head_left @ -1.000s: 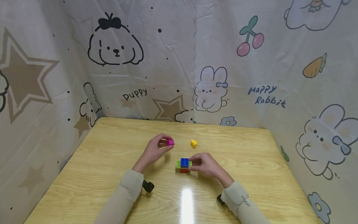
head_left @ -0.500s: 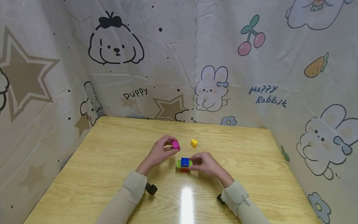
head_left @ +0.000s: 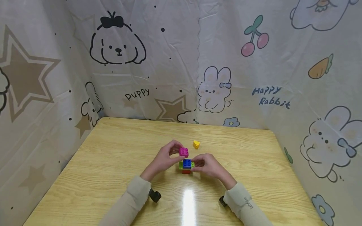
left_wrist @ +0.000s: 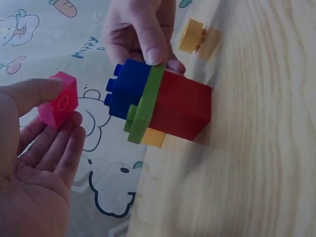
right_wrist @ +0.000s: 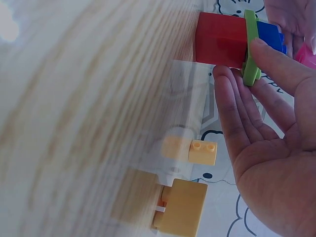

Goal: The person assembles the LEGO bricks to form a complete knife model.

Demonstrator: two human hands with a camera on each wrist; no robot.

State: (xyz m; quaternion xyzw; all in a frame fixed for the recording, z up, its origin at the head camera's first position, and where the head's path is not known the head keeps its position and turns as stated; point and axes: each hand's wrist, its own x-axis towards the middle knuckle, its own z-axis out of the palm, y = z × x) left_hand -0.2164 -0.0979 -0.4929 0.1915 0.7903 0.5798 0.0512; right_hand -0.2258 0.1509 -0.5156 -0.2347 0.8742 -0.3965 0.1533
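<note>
A stack of toy building bricks stands on the wooden table: a red brick [left_wrist: 180,106] below, a lime green plate [left_wrist: 148,106] across it and a blue brick [head_left: 187,163] on top. My right hand [head_left: 210,168] pinches the green plate at its right end, thumb on the near side. Between thumb and fingers, my left hand [head_left: 167,157] holds a pink brick [head_left: 183,152] with its studs up. In the head view the pink brick appears just behind and above the blue one; in the left wrist view a gap separates them.
A small yellow brick [head_left: 196,144] lies behind the stack. The right wrist view has a studded yellow brick [right_wrist: 202,152] and a larger-looking yellow brick [right_wrist: 182,207] near my right palm. A patterned cloth [head_left: 169,78] stands around the table [head_left: 127,135].
My left hand has carried the pink brick rightward and toward me, from left of the stack to right by its top, turning the studs upward. My right hand stays at the stack.
</note>
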